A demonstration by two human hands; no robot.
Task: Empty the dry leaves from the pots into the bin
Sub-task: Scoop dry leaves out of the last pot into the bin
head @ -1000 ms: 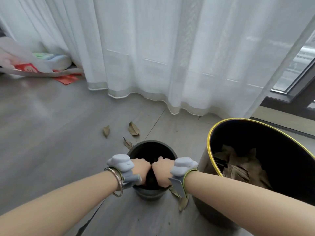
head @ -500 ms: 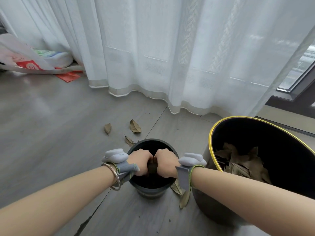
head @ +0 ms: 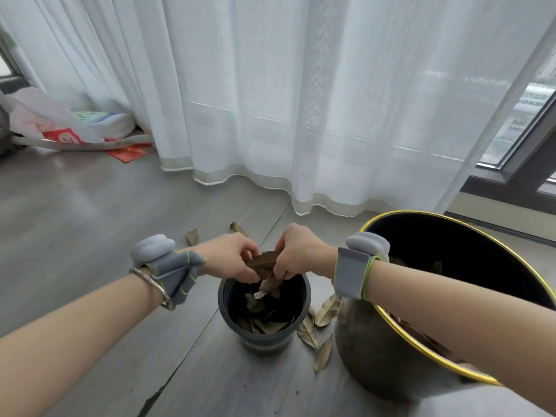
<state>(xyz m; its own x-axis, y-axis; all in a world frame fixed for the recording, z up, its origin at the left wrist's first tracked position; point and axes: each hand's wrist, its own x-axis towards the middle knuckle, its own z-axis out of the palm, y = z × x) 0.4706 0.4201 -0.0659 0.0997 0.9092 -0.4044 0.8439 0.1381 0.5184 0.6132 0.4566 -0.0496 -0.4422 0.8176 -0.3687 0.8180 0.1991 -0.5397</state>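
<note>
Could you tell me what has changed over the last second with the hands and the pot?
Both hands, left hand and right hand, rose out of the pot, their grip holding a clump of dry leaves above its rim. Pot and bin stayed put.

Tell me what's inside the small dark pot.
Dry brown leaves lie at the bottom of the pot. Both hands, left and right, hold a bunch above it, hiding part of the inside.

A home room: sheer curtains (head: 301, 100), grey wood floor (head: 75, 221), window frame (head: 517, 173).
</note>
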